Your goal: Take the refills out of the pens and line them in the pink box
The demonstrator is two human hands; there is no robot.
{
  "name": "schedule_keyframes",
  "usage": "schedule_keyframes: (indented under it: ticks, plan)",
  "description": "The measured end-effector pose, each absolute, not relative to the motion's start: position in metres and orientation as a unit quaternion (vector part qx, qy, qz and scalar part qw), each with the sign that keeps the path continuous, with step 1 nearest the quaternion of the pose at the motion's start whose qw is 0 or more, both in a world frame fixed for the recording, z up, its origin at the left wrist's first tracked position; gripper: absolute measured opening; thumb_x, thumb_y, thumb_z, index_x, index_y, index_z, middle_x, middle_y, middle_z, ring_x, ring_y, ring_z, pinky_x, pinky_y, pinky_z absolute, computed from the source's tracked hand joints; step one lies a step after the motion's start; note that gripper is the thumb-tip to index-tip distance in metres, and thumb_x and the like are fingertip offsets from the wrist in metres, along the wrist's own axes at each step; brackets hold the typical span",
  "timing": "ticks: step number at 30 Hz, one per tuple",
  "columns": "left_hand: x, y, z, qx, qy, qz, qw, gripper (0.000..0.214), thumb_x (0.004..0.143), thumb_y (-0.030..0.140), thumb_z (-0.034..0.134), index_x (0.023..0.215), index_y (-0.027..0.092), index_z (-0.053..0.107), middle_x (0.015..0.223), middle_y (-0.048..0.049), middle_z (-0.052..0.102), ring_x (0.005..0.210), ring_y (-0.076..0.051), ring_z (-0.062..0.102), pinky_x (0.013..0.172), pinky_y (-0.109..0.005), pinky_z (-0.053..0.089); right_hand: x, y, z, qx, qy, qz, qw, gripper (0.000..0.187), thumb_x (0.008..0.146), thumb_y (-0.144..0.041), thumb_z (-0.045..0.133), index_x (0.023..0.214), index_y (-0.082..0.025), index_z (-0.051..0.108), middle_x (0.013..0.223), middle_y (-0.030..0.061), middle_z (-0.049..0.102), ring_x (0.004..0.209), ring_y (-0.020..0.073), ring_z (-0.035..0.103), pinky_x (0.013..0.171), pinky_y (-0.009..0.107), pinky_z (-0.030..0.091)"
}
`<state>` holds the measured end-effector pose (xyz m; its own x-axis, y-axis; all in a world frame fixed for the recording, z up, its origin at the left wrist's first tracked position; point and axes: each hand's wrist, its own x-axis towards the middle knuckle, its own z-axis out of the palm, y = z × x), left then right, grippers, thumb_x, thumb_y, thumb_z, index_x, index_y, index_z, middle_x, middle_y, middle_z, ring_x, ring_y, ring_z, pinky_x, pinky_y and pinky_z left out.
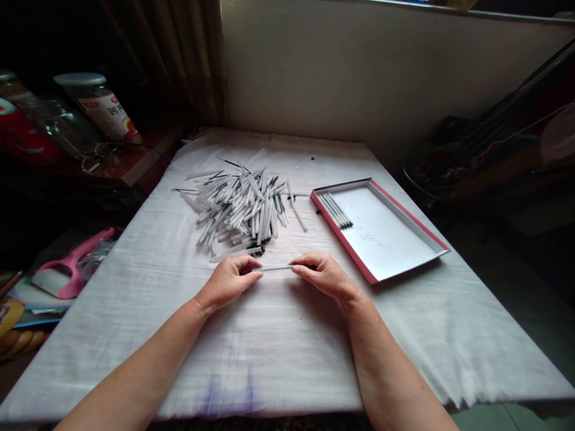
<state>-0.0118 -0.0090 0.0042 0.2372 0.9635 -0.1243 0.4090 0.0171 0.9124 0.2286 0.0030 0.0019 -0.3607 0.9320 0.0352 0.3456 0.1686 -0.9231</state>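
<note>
Between my hands a slim pen (277, 268) lies level just above the cloth. My left hand (231, 278) pinches its left end with thumb and fingers. The other end is pinched by my right hand (321, 275), where a dark tip shows past the fingers. Beyond my left hand is a heap of clear pen barrels (242, 203), mixed with dark refills and small black parts. To the right stands a shallow box lid (344, 254) with red sides and a white inside. Several pens with black ends (335, 211) lie side by side along its left wall.
A white cloth (179, 359) with purple stains covers the table. One loose barrel (297, 212) lies between heap and box. Far off is a tiny red piece (313, 158). Jars (101, 108) stand on a wooden surface at left, above pink-handled scissors (76, 263).
</note>
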Motion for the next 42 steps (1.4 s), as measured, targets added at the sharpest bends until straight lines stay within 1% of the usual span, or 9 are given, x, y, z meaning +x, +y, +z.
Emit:
schedule_keyframes:
  ticks: [11, 19, 24, 27, 29, 31, 35, 39, 42]
  plan:
    - [-0.011, -0.007, 0.005, 0.599, 0.562, 0.285, 0.495, 0.028, 0.068, 0.037, 0.066, 0.083, 0.014, 0.072, 0.076, -0.0044, 0.07, 0.067, -0.016, 0.059, 0.057, -0.024, 0.044, 0.226, 0.003, 0.0, -0.464, -0.707, 0.433, 0.313, 0.018, 0.081, -0.03, 0.062, 0.086, -0.018, 0.075, 0.083, 0.0062, 0.074, 0.075, 0.0175, 0.066, 0.073, 0.029, 0.05]
    - [-0.011, -0.002, 0.007, 0.55, 0.535, 0.313, 0.56, 0.038, 0.067, 0.041, 0.069, 0.093, 0.014, 0.065, 0.06, 0.0034, 0.055, 0.052, -0.01, 0.049, 0.05, -0.022, 0.041, 0.219, 0.002, -0.002, -0.476, -0.7, 0.411, 0.337, 0.018, 0.081, -0.03, 0.062, 0.087, -0.02, 0.075, 0.086, 0.0054, 0.075, 0.079, 0.0184, 0.068, 0.075, 0.03, 0.053]
    - [-0.014, 0.0, 0.006, 0.521, 0.531, 0.35, 0.569, 0.055, 0.065, 0.045, 0.073, 0.111, 0.017, 0.059, 0.081, -0.0013, 0.061, 0.065, -0.013, 0.059, 0.051, -0.021, 0.045, 0.23, 0.005, 0.014, -0.503, -0.672, 0.302, 0.452, 0.02, 0.081, -0.034, 0.063, 0.085, -0.019, 0.076, 0.085, 0.0074, 0.073, 0.08, 0.0192, 0.067, 0.075, 0.031, 0.053]
    - [-0.015, 0.0, 0.006, 0.522, 0.531, 0.346, 0.571, 0.051, 0.064, 0.047, 0.074, 0.105, 0.017, 0.062, 0.079, -0.0012, 0.061, 0.064, -0.013, 0.059, 0.049, -0.02, 0.045, 0.264, 0.028, 0.027, -0.57, -0.575, 0.226, 0.541, 0.028, 0.076, -0.041, 0.067, 0.087, -0.017, 0.076, 0.09, 0.0089, 0.074, 0.088, 0.0214, 0.067, 0.082, 0.033, 0.052]
    - [-0.015, -0.001, 0.007, 0.528, 0.527, 0.345, 0.57, 0.048, 0.064, 0.047, 0.074, 0.1, 0.017, 0.065, 0.075, -0.0008, 0.061, 0.061, -0.012, 0.057, 0.048, -0.02, 0.044, 0.295, 0.051, 0.031, -0.634, -0.495, 0.218, 0.552, 0.037, 0.075, -0.044, 0.065, 0.093, -0.014, 0.076, 0.086, 0.0094, 0.074, 0.083, 0.0219, 0.068, 0.077, 0.033, 0.052]
    - [-0.013, -0.001, 0.006, 0.526, 0.526, 0.356, 0.565, 0.048, 0.064, 0.049, 0.073, 0.097, 0.016, 0.066, 0.073, -0.001, 0.061, 0.058, -0.011, 0.055, 0.045, -0.02, 0.043, 0.325, 0.076, 0.032, -0.714, -0.444, 0.19, 0.507, 0.039, 0.074, -0.042, 0.063, 0.096, -0.012, 0.075, 0.083, 0.009, 0.074, 0.079, 0.0208, 0.068, 0.072, 0.03, 0.052]
    - [-0.01, -0.001, 0.004, 0.512, 0.535, 0.39, 0.547, 0.05, 0.065, 0.055, 0.07, 0.094, 0.015, 0.066, 0.072, -0.0019, 0.061, 0.057, -0.011, 0.054, 0.044, -0.019, 0.043, 0.356, 0.113, 0.026, -0.836, -0.406, 0.145, 0.34, 0.036, 0.074, -0.041, 0.061, 0.094, -0.016, 0.077, 0.079, 0.0073, 0.074, 0.076, 0.0225, 0.067, 0.069, 0.029, 0.048]
    - [-0.008, -0.001, 0.004, 0.512, 0.536, 0.397, 0.542, 0.051, 0.065, 0.057, 0.069, 0.093, 0.014, 0.066, 0.071, -0.0016, 0.06, 0.057, -0.011, 0.054, 0.044, -0.02, 0.044, 0.349, 0.128, 0.017, -0.86, -0.4, 0.154, 0.277, 0.032, 0.074, -0.04, 0.059, 0.092, -0.021, 0.078, 0.087, 0.0096, 0.075, 0.08, 0.0262, 0.067, 0.071, 0.034, 0.048]
    - [-0.008, 0.0, 0.004, 0.511, 0.536, 0.396, 0.543, 0.051, 0.065, 0.057, 0.069, 0.092, 0.014, 0.066, 0.07, -0.0014, 0.06, 0.056, -0.011, 0.054, 0.044, -0.019, 0.043, 0.338, 0.134, 0.012, -0.871, -0.405, 0.149, 0.236, 0.031, 0.077, -0.041, 0.057, 0.096, -0.027, 0.077, 0.101, 0.0086, 0.074, 0.093, 0.0285, 0.065, 0.083, 0.04, 0.046]
